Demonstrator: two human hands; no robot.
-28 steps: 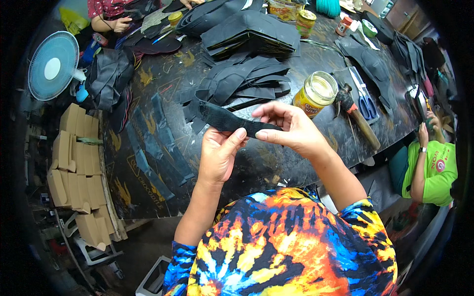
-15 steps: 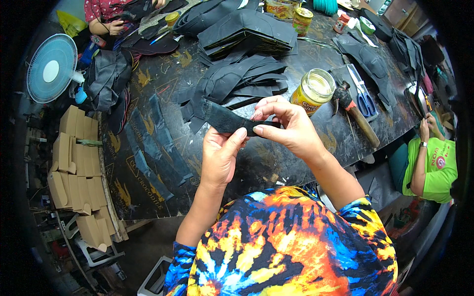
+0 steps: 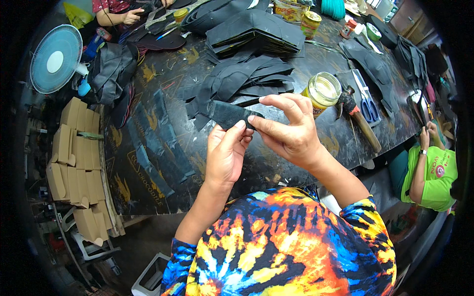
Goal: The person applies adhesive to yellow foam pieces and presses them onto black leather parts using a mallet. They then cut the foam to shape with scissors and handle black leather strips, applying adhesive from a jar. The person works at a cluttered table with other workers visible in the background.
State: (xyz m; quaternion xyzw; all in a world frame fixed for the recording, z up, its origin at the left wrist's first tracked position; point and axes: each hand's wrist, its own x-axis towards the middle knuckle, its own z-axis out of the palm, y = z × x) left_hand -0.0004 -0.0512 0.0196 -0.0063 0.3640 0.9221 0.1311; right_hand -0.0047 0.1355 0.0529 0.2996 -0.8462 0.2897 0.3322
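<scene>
A dark strip of leather-like material point(image 3: 223, 112) is held up over the dark table, slanting between my two hands. My left hand point(image 3: 226, 153) pinches its lower edge between thumb and fingers. At the strip's right end, the thumb of my right hand point(image 3: 294, 128) presses on the piece, while its index finger stretches out above. Behind the strip lies a heap of black cut pieces point(image 3: 247, 76). Several similar strips point(image 3: 168, 133) lie flat on the table to the left. Just beyond my right hand stands an open glass jar point(image 3: 323, 91) with yellowish contents.
Right of the jar lie a hammer point(image 3: 363, 123) and blue-handled scissors point(image 3: 366, 98). A stack of black panels point(image 3: 256, 32) rises at the back. Cardboard boxes point(image 3: 81, 158) and a blue fan point(image 3: 56, 59) stand at the left. Co-workers sit far left and at right, one in a green shirt point(image 3: 434, 172).
My right hand has shifted its grip: the index finger has lifted away and straightened, and the strip's right end now looks folded over or hidden. The whole view has shifted slightly.
</scene>
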